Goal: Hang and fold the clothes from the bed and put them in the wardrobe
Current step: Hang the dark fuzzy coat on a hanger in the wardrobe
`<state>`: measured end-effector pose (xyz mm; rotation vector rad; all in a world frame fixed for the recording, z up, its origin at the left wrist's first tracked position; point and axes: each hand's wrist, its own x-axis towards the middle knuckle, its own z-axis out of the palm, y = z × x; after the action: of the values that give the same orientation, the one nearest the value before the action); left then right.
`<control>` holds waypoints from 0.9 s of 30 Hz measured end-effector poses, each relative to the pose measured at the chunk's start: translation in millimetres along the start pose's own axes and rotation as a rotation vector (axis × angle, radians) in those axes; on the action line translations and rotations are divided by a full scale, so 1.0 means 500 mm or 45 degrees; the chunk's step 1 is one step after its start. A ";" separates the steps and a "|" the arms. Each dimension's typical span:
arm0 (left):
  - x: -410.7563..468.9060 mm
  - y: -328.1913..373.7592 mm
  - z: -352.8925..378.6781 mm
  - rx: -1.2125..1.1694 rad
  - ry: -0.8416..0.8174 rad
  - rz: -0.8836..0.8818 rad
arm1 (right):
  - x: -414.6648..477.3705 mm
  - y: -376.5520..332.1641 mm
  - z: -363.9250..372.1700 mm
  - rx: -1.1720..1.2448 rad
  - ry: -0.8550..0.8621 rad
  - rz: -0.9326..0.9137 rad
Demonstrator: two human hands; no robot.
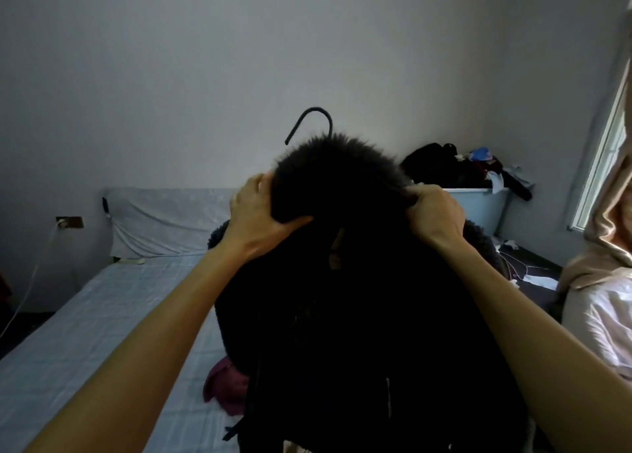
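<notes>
A black coat (359,315) with a fur-trimmed collar (338,175) hangs in front of me, held up over the bed (102,315). The dark hook of a hanger (316,119) sticks up above the fur collar; the rest of the hanger is hidden inside the coat. My left hand (263,213) grips the left side of the collar. My right hand (434,213) is closed on the right side of the collar. A maroon garment (225,387) lies on the bed below the coat.
A pale blue bin (478,206) piled with dark and coloured clothes (455,168) stands at the back right by the wall. A beige curtain (612,213) and a window are at the right. A wall socket with a white cable (68,222) is at the left.
</notes>
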<state>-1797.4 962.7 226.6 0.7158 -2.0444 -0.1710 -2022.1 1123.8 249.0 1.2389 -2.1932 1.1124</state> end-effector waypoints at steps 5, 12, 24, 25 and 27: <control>0.010 0.000 0.015 -0.294 -0.071 -0.204 | -0.015 -0.008 -0.033 0.213 -0.309 -0.175; 0.010 0.045 0.064 -0.389 -0.061 -0.171 | -0.067 0.007 0.002 -0.217 -0.297 -0.170; -0.066 0.151 0.129 -0.475 -0.148 0.044 | -0.120 0.102 -0.067 -0.118 -0.046 0.015; -0.074 0.164 0.136 -0.489 -0.133 0.046 | -0.125 0.114 -0.074 -0.119 -0.034 0.023; -0.088 0.193 0.148 -0.484 -0.094 0.072 | -0.137 0.136 -0.092 -0.119 -0.002 0.036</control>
<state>-1880.9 1054.5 190.2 0.4194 -2.0191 -0.5439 -2044.8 1216.9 202.0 1.1730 -2.2432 1.0078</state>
